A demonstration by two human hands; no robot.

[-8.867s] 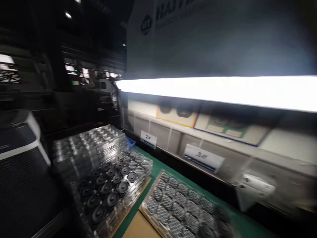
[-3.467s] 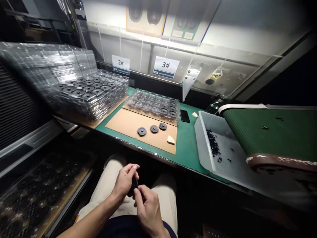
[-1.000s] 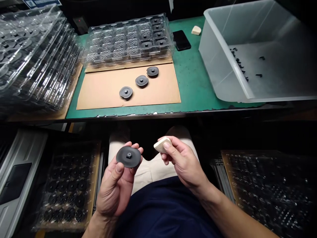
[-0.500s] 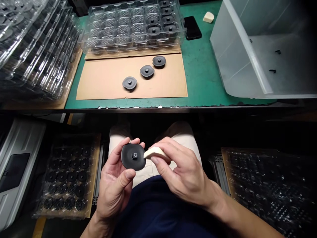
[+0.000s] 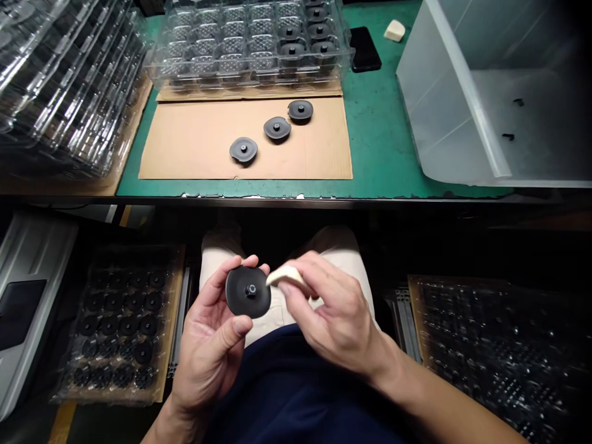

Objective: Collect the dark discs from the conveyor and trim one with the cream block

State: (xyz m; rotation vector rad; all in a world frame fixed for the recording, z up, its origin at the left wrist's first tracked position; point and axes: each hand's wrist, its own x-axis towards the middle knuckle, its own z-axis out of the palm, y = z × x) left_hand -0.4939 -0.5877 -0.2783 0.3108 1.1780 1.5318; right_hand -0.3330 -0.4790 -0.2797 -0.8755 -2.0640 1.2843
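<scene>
Both hands at lap, left hand (image 5: 210,345) gripping black disc (image 5: 248,292), right hand (image 5: 335,314) pressing cream wedge (image 5: 283,275)

Black disc (image 5: 248,292) face-up over lap; cream wedge (image 5: 283,275) touching rim.

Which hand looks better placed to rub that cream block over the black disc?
The right hand, probably: it already pinches the cream block, whose tip sits at the rim of the black disc. The left hand is taken up holding that disc by its edges, face up, over the lap.
</scene>
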